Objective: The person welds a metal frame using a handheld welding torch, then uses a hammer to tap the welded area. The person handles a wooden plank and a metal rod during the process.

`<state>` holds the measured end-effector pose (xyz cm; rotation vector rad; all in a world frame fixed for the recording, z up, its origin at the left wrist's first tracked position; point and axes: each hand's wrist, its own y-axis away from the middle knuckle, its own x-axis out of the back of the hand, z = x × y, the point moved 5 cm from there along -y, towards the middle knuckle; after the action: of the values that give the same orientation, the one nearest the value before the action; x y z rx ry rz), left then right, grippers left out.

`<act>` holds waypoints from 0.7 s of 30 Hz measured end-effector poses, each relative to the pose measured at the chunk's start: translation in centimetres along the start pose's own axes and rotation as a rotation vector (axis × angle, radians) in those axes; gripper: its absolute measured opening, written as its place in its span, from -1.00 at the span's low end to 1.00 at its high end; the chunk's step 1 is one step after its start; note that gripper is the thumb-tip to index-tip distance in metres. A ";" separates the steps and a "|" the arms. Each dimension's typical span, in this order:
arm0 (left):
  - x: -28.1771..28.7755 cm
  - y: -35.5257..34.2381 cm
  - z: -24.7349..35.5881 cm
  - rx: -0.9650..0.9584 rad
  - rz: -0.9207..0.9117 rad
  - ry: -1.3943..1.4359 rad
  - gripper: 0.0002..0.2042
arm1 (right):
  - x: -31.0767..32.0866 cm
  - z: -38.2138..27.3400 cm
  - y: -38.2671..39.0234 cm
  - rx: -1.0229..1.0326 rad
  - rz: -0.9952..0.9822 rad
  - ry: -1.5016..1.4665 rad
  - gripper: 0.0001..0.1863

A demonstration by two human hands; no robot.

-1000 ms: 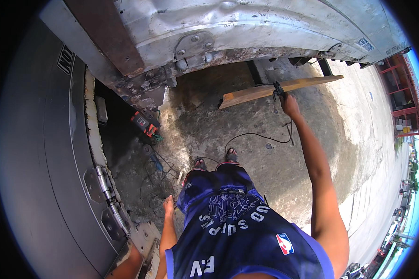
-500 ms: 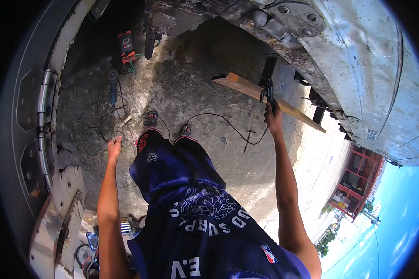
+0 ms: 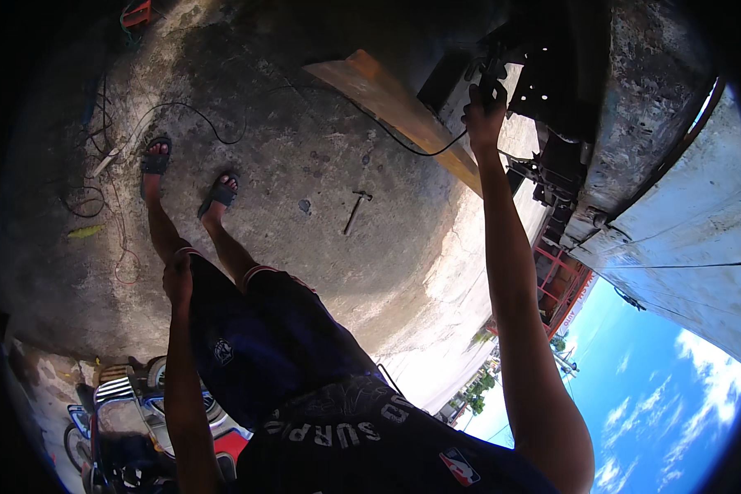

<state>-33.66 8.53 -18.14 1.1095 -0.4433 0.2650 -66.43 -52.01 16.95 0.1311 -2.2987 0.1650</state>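
My right hand (image 3: 487, 119) is raised at upper right, gripping a black clamp-like tool (image 3: 491, 76) with a thin cable (image 3: 412, 150) attached; its details are lost in shadow. Beside it, a long wooden plank (image 3: 370, 95) slopes under the vehicle's dark underside. My left hand (image 3: 178, 276) is low against the leg of my dark shorts, fingers curled; whether it pinches the fabric or anything else is unclear. A hammer (image 3: 355, 214) lies on the concrete between my feet and the plank.
The weathered metal body (image 3: 675, 206) fills the right side. Tangled cables (image 3: 90, 198) lie left of my sandalled feet (image 3: 219, 191). An orange tool (image 3: 137, 14) sits at the top left. A motorbike (image 3: 123, 403) stands at lower left, and a red-framed stall (image 3: 552, 280) is beyond.
I have turned rightward, bringing the vehicle's underside and sky further into view. My right hand has moved up toward the underside with the tool; my left hand is now against my shorts.
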 end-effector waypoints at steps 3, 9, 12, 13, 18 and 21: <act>-2.1 -1.2 -4.6 -0.093 -0.023 0.345 -0.64 | -0.2 0.5 -1.4 0.412 0.161 0.407 -0.56; -0.9 -1.6 -6.7 -0.119 -0.056 0.501 -0.63 | 2.9 0.8 -0.2 0.268 0.372 0.299 -0.69; -0.5 -1.7 -8.4 0.000 -0.130 0.535 -0.61 | 3.1 2.3 0.8 0.159 0.373 0.222 -0.72; -0.4 -1.9 -8.7 0.054 -0.156 0.548 -0.60 | 3.2 2.2 1.1 0.178 0.402 0.241 -0.72; 2.9 -1.6 -8.1 -0.009 -0.095 0.569 -0.59 | 2.7 -2.4 3.4 0.270 0.561 0.335 -0.66; 4.3 -1.2 -8.0 0.098 -0.129 0.539 -0.58 | 1.4 -3.1 5.1 0.022 0.492 0.304 -0.55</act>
<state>-27.70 15.22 -20.09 1.1053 0.1213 0.4594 -65.85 -46.51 19.65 -0.4254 -1.9857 0.4303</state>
